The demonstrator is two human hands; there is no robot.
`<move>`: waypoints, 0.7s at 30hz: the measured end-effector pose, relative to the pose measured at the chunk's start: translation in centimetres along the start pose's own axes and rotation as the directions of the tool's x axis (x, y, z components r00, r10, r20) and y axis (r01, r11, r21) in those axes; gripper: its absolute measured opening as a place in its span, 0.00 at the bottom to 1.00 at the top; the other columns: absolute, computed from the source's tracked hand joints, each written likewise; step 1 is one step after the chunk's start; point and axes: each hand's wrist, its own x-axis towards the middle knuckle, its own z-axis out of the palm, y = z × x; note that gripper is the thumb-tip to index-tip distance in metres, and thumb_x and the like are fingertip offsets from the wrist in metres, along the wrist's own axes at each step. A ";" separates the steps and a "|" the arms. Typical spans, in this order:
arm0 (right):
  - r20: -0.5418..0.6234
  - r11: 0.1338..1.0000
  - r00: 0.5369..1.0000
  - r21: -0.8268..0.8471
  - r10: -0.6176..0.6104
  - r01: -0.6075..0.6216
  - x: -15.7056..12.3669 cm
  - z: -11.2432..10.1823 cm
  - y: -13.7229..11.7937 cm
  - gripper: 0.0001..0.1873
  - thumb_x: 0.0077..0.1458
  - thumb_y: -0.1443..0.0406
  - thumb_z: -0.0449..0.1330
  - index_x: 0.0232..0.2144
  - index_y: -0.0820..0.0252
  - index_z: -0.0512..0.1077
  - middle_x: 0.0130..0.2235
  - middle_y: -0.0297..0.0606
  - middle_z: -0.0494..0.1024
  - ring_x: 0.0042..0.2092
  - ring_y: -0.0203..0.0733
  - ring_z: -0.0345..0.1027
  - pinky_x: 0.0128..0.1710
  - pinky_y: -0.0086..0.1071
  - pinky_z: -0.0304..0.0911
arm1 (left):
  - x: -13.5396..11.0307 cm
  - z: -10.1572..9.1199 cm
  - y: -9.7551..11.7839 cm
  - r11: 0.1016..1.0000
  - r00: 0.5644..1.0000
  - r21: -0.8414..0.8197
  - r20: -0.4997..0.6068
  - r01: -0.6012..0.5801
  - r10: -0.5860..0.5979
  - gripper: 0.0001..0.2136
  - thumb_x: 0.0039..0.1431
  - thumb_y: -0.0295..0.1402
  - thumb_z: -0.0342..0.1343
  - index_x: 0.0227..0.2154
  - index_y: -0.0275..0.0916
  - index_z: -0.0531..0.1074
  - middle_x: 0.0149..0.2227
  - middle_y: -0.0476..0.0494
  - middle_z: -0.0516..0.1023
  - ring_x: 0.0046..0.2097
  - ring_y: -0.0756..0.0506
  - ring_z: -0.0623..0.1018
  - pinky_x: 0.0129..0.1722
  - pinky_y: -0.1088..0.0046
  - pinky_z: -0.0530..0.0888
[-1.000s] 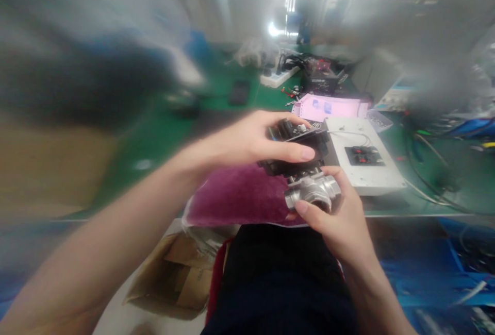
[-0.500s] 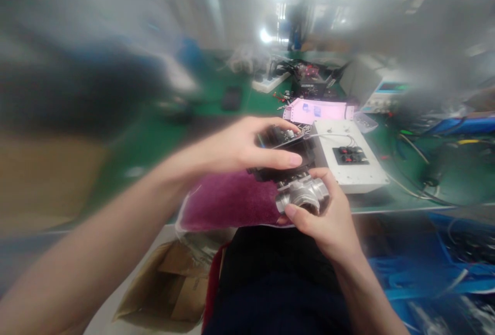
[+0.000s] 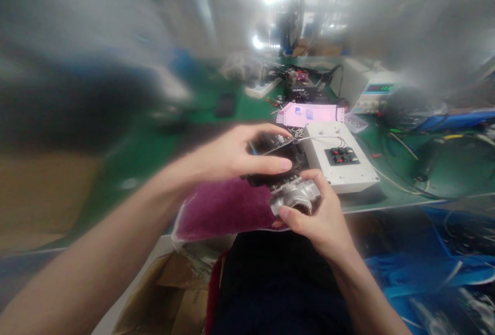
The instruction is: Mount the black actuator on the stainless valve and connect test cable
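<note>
My left hand (image 3: 247, 152) is wrapped round a black actuator housing (image 3: 266, 167), thumb along its near side and fingers over its top, where a circuit part shows. Right below the housing is a silvery metal valve body (image 3: 294, 196) with a round opening facing me. My right hand (image 3: 319, 208) grips this valve body between thumb and fingers. The housing and the valve body meet, but whether they are fastened is hidden. A thin white cable (image 3: 309, 138) runs from the housing to a white box (image 3: 336, 157) with black and red terminals.
Beneath my hands a purple cloth (image 3: 224, 208) lies on the green bench (image 3: 147, 139). Pink papers (image 3: 311, 114), loose screws (image 3: 297, 133) and a small clear tray (image 3: 356, 122) are behind the box. A power supply (image 3: 371, 87) stands farther back. A cardboard box (image 3: 166, 294) sits below the bench edge.
The whole view has shifted, so the bench things appear slightly farther left and lower. Both hands keep their holds on the housing and valve body, with little visible movement between them.
</note>
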 end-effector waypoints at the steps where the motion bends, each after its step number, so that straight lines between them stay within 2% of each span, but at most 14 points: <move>1: 0.007 1.000 1.000 0.002 0.000 0.000 0.0 0.0 0.0 0.36 0.46 0.59 0.79 0.49 0.52 0.61 0.36 0.31 0.81 0.32 0.43 0.78 0.34 0.36 0.76 | 0.0 0.0 0.0 1.000 1.000 0.003 0.004 0.005 -0.005 0.30 0.56 0.51 0.71 0.60 0.51 0.77 0.53 0.48 0.85 0.49 0.38 0.84 0.48 0.65 0.82; 8: -0.010 1.000 1.000 0.001 -0.013 0.013 -0.1 0.3 0.0 0.36 0.46 0.59 0.79 0.49 0.51 0.60 0.35 0.30 0.81 0.31 0.42 0.78 0.33 0.36 0.76 | -0.2 -0.2 0.0 1.000 1.000 -0.021 0.019 0.012 -0.012 0.30 0.56 0.53 0.70 0.60 0.51 0.77 0.56 0.47 0.84 0.52 0.37 0.84 0.49 0.63 0.82; 15: 0.005 1.000 1.000 0.005 -0.011 0.011 -0.2 0.3 -0.2 0.36 0.45 0.60 0.79 0.48 0.52 0.62 0.35 0.29 0.80 0.31 0.42 0.77 0.33 0.35 0.75 | -0.3 -0.1 0.1 0.999 0.999 -0.037 0.031 0.023 -0.022 0.29 0.57 0.51 0.71 0.60 0.50 0.77 0.54 0.47 0.84 0.50 0.38 0.84 0.47 0.67 0.82; 21: 0.004 1.000 1.000 -0.017 -0.003 0.003 -0.1 0.5 -0.7 0.36 0.44 0.59 0.79 0.47 0.52 0.61 0.33 0.28 0.79 0.31 0.41 0.77 0.32 0.34 0.74 | -0.4 0.2 -0.1 0.997 0.999 -0.076 -0.013 0.028 -0.029 0.29 0.56 0.52 0.70 0.59 0.49 0.78 0.57 0.45 0.83 0.51 0.37 0.83 0.49 0.64 0.82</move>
